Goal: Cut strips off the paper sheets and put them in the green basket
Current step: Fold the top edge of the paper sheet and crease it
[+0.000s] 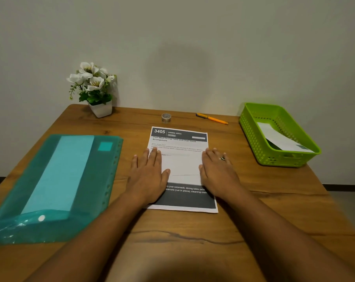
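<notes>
The one view comes from a wide-angle camera on the person's head, above the near edge of the wooden table, facing forward and tilted down toward the wall behind the table's far edge. It sits close: both forearms run in from the bottom edge, and the left hand and right hand lie near mid-frame on the paper sheet. The lens spans the table's width, from the teal folder at the left to the green basket at the right, with wall filling the upper part.
</notes>
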